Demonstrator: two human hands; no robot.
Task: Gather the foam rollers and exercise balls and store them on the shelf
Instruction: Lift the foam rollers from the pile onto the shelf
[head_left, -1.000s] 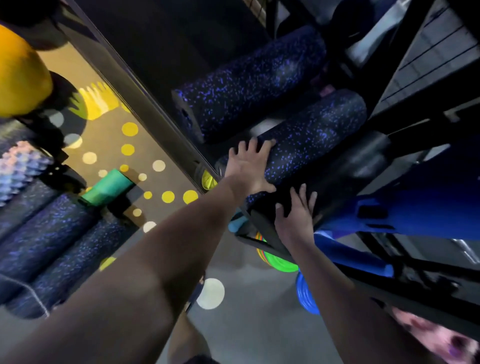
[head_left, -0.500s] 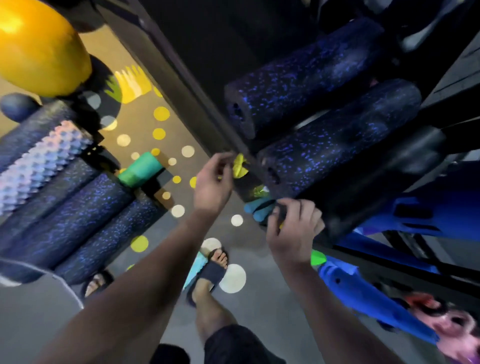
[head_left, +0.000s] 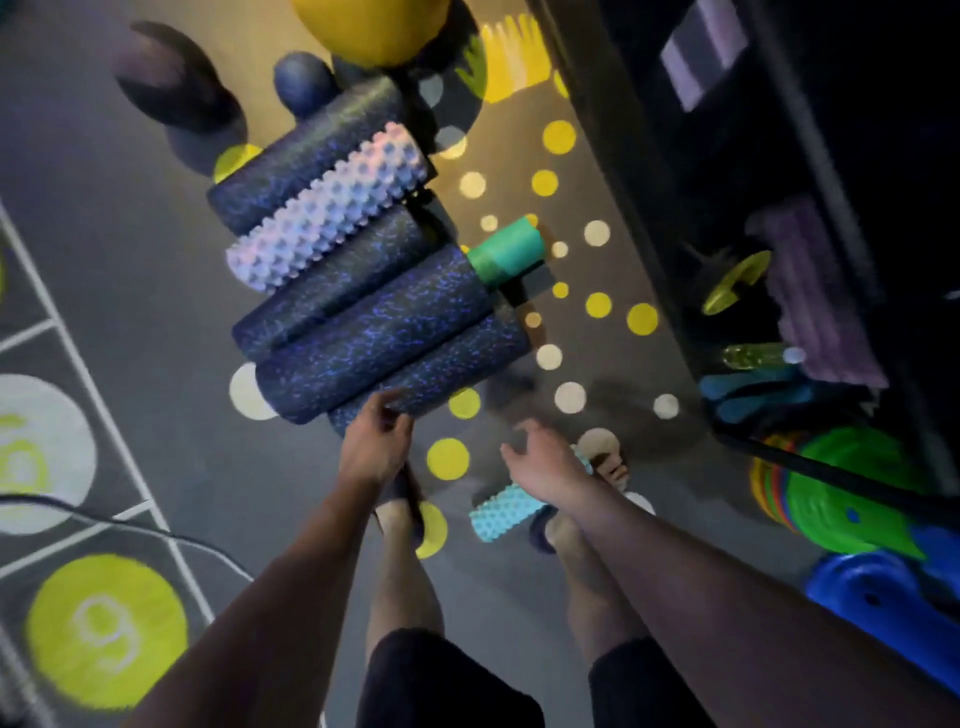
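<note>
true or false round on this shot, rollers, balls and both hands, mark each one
1. The large yellow exercise ball sits on the black shelf. False: it is off the shelf, out beyond the far end of the roller row.
2. The pale knobbly foam roller lies second from the far end of that row. True.
3. The right hand holds the small teal knobbly roller. False: the hand is open and empty, and that roller lies on the grey floor.
4. The left hand is at the near end of the nearest dark blue-speckled foam roller. True.
</note>
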